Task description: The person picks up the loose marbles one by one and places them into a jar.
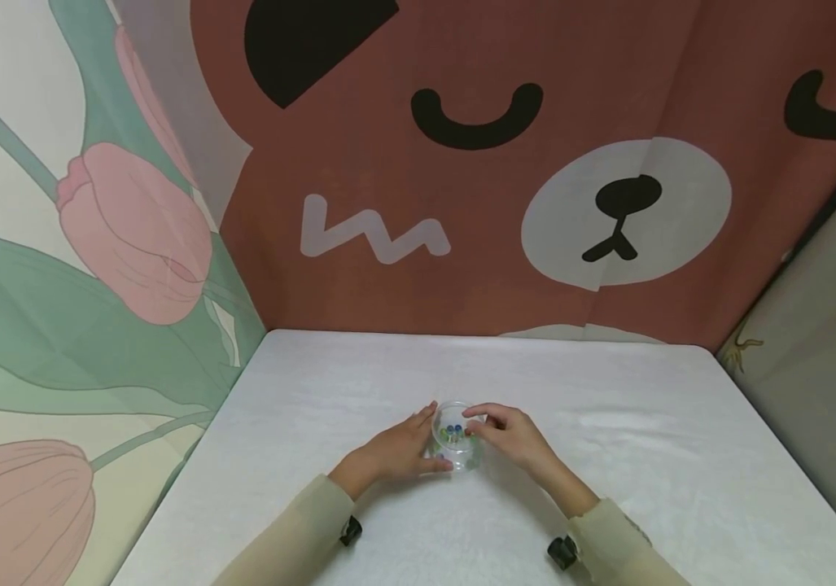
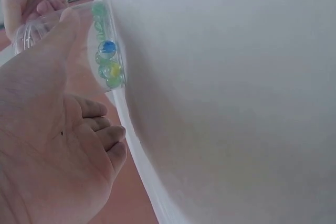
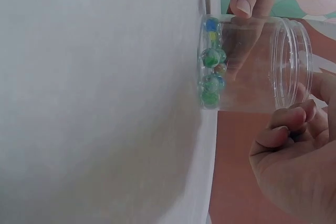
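Observation:
A clear plastic jar (image 1: 454, 452) with a threaded mouth stands upright on the white table. Several glass marbles (image 3: 211, 59), mostly green with some blue and yellow, lie on its bottom. My left hand (image 1: 404, 448) holds the jar from the left, thumb along its near side and fingers on the far side. At the right of the mouth is my right hand (image 1: 513, 435), its index finger and thumb reaching over the rim. In the right wrist view the other fingers (image 3: 275, 137) curl beside the rim; I cannot tell whether they hold anything.
The table's white cloth (image 1: 608, 423) spreads around the jar, slightly wrinkled at the right. Beyond the far table edge hangs a brown curtain (image 1: 388, 301) with a bear face. A tulip-patterned curtain (image 1: 139, 236) runs along the left side.

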A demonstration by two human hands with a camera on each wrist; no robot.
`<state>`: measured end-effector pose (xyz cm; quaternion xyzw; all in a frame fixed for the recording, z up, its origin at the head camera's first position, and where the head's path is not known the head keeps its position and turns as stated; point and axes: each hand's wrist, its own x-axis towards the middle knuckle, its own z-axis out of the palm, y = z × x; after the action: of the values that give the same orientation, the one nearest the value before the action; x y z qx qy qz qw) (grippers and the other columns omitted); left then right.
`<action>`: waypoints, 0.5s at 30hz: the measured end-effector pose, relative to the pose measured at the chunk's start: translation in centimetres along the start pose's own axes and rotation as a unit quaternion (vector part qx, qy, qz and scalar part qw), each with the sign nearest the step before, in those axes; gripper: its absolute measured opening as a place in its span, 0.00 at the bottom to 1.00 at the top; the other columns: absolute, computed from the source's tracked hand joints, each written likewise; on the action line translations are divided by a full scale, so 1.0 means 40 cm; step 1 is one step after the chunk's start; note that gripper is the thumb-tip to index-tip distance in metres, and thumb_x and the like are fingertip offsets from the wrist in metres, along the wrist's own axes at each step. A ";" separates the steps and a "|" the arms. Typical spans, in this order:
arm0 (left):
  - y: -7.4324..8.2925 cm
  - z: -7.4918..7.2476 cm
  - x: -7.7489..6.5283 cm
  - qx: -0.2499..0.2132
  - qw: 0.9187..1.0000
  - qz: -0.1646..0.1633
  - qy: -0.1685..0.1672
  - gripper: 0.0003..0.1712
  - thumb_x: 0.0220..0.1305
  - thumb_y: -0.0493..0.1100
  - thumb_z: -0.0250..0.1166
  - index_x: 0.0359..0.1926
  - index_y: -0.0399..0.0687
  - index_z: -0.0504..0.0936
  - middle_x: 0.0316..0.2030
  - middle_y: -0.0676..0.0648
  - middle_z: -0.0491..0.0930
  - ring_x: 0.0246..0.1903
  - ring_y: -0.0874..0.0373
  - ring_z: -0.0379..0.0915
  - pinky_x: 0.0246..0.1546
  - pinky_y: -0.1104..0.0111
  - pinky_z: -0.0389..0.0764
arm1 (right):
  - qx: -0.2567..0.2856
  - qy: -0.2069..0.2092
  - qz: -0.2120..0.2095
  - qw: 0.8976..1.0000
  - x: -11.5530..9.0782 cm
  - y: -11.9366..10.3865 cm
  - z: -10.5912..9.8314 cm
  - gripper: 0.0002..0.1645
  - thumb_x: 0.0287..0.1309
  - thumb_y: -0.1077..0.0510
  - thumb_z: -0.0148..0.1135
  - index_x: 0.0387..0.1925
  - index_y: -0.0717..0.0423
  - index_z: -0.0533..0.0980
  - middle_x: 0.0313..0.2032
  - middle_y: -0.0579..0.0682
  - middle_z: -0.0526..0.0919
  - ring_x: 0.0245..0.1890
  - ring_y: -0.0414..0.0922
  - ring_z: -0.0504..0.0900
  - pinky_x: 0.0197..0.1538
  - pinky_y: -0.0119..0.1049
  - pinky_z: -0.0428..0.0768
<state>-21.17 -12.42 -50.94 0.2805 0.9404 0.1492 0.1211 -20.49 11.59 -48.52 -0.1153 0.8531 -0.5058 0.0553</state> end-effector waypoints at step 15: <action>0.004 -0.013 -0.007 -0.024 1.000 -0.010 0.004 0.57 0.65 0.73 0.58 0.81 0.46 0.49 0.80 0.44 0.46 0.79 0.49 0.44 0.76 0.54 0.58 | 0.016 -0.001 -0.005 1.000 -0.020 0.014 -0.034 0.18 0.66 0.51 0.68 0.55 0.51 0.83 0.26 0.46 0.75 0.26 0.40 0.71 0.28 0.29 0.71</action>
<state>-21.02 -12.58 -50.38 0.2680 0.9398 0.1713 0.1252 -20.10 13.20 -48.40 -0.1194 0.8444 -0.5193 0.0554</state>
